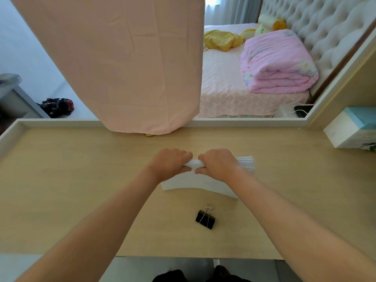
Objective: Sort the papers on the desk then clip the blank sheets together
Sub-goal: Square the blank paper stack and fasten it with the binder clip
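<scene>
Paper stack [195,183] lies crosswise, both hands [195,162] gripping its far edge

Paper stack [195,184] lies at the centre of the desk [61,180]. Left hand [169,162] and right hand [218,162] grip its far edge, side by side. Binder clip [205,218] lies on the desk, near of the stack and apart from it. Box [345,131] sits far right. Bed [223,88] stands beyond the desk, with a folded quilt [278,64] on it.
</scene>
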A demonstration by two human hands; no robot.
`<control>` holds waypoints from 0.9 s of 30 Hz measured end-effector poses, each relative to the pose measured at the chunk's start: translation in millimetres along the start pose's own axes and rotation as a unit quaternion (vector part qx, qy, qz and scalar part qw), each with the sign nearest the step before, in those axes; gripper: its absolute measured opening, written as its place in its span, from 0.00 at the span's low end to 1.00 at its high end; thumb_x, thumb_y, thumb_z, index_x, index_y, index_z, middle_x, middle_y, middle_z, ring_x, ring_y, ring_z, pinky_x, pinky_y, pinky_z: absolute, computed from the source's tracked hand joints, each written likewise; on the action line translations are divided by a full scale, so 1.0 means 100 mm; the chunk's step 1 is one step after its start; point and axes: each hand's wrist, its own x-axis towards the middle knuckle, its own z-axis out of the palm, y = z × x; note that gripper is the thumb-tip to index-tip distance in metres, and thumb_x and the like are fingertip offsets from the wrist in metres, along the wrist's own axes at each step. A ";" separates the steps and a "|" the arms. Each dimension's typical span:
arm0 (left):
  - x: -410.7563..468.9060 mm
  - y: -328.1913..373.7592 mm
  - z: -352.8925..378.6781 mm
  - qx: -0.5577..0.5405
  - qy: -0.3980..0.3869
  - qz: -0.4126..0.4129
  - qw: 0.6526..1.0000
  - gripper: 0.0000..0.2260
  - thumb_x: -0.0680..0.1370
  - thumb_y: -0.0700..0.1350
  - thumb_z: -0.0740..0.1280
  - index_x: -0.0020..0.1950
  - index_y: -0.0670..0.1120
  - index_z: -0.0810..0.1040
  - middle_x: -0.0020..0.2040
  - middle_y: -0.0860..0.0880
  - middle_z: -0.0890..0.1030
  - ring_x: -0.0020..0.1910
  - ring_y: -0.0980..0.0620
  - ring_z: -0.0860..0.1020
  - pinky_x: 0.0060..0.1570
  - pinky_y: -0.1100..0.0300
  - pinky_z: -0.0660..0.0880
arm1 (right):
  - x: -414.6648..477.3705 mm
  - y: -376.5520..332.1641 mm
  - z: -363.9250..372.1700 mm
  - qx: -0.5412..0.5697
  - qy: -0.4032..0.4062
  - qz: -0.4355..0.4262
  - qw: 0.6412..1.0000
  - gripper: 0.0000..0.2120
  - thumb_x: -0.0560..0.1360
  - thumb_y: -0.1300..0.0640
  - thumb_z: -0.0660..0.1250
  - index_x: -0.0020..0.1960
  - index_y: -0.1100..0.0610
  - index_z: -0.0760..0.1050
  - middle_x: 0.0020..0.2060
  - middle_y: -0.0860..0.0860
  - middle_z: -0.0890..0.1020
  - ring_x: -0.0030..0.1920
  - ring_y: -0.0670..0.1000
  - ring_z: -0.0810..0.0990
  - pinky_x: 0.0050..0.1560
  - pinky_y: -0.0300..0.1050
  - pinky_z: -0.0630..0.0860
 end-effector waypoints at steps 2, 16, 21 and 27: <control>0.01 0.01 -0.01 0.008 -0.009 0.007 1.000 0.15 0.81 0.57 0.59 0.54 0.46 0.71 0.45 0.50 0.78 0.40 0.46 0.77 0.32 0.55 0.60 | -0.01 0.02 0.00 0.015 -0.006 0.008 1.000 0.24 0.75 0.32 0.61 0.53 0.52 0.75 0.45 0.49 0.80 0.47 0.53 0.79 0.40 0.46 0.66; 0.12 0.28 -0.01 0.022 -0.003 -0.025 0.999 0.12 0.76 0.53 0.60 0.56 0.48 0.72 0.45 0.51 0.79 0.38 0.47 0.77 0.32 0.56 0.63 | -0.20 0.26 -0.05 0.028 -0.017 0.021 0.999 0.18 0.76 0.37 0.64 0.52 0.52 0.75 0.47 0.49 0.80 0.49 0.54 0.79 0.40 0.45 0.64; 0.11 0.19 0.06 0.009 0.024 0.011 1.000 0.13 0.79 0.54 0.61 0.55 0.46 0.73 0.45 0.51 0.79 0.37 0.47 0.77 0.32 0.56 0.62 | -0.24 0.18 -0.08 0.042 -0.007 0.039 0.998 0.25 0.72 0.35 0.68 0.61 0.50 0.74 0.54 0.48 0.79 0.55 0.52 0.78 0.45 0.46 0.70; 0.15 0.16 0.05 -0.021 0.017 0.018 0.999 0.12 0.79 0.53 0.63 0.52 0.44 0.73 0.43 0.49 0.79 0.36 0.44 0.78 0.31 0.56 0.61 | -0.65 -0.21 0.06 0.036 0.296 -0.102 0.949 0.14 0.73 0.47 0.69 0.54 0.54 0.78 0.48 0.52 0.78 0.46 0.54 0.76 0.43 0.47 0.72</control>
